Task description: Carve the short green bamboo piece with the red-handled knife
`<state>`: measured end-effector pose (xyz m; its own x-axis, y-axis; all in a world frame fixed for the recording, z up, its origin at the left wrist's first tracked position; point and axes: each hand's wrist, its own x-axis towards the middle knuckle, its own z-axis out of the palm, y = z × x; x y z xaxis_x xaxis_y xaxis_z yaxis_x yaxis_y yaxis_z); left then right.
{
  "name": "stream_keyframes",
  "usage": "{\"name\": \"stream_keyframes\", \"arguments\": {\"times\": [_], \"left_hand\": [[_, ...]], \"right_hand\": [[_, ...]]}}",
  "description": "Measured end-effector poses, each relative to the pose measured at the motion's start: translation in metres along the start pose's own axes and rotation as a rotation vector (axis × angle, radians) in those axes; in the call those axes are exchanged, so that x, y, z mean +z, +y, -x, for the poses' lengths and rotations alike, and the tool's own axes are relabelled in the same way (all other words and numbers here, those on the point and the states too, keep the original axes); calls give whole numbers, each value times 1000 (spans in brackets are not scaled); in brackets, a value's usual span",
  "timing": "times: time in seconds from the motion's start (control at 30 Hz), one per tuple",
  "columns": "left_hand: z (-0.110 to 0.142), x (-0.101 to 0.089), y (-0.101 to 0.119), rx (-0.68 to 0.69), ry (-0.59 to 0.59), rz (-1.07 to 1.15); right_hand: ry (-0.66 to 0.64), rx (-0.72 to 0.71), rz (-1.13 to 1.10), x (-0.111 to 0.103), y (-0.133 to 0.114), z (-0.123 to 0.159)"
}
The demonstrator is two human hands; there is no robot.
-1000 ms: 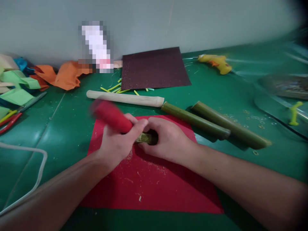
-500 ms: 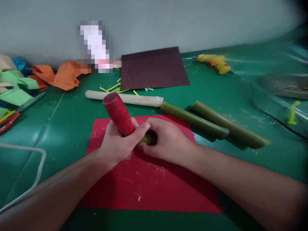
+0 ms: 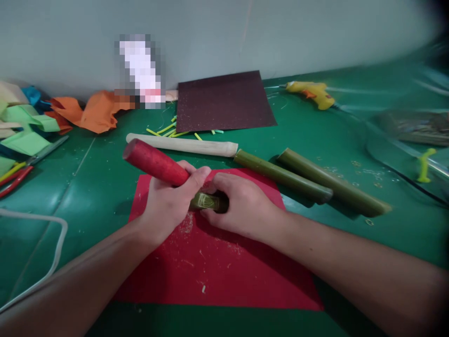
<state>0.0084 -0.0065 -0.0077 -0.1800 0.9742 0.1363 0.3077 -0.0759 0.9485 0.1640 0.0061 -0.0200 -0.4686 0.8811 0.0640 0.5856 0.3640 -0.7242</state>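
My left hand (image 3: 167, 206) is closed round a thick red handle (image 3: 152, 162) that sticks out up and to the left. My right hand (image 3: 242, 206) is wrapped over a short green bamboo piece (image 3: 205, 201) and presses it onto a red paper sheet (image 3: 217, 262). The two hands touch over the bamboo piece. Fine pale shavings lie on the red sheet below my hands. The working end of the red-handled tool is hidden under my fingers.
Behind the hands lie a pale peeled stick (image 3: 182, 144) joined to a green bamboo stalk (image 3: 282, 175), and a second bamboo stalk (image 3: 333, 188). A dark sheet (image 3: 224, 100), yellow glue gun (image 3: 310, 91), coloured paper scraps (image 3: 31, 121), scissors (image 3: 21, 168) and a white cable (image 3: 52, 248) lie around.
The red handle swung from low and blurred, up to steeper, then back down to the left. My right hand stayed on the bamboo piece.
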Motion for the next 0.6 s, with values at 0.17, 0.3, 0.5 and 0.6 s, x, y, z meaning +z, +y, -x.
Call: {"name": "stream_keyframes", "arguments": {"times": [0.17, 0.3, 0.5, 0.6], "left_hand": [[0, -2, 0, 45, -70, 25], [3, -3, -1, 69, -105, 14], [4, -2, -7, 67, -120, -3], [4, -3, -9, 72, -145, -23]], "right_hand": [[-40, 19, -25, -3, -2, 1], [-49, 17, -24, -3, -1, 0], [2, -8, -22, -2, -1, 0], [15, -24, -14, -2, -2, 1]]}}
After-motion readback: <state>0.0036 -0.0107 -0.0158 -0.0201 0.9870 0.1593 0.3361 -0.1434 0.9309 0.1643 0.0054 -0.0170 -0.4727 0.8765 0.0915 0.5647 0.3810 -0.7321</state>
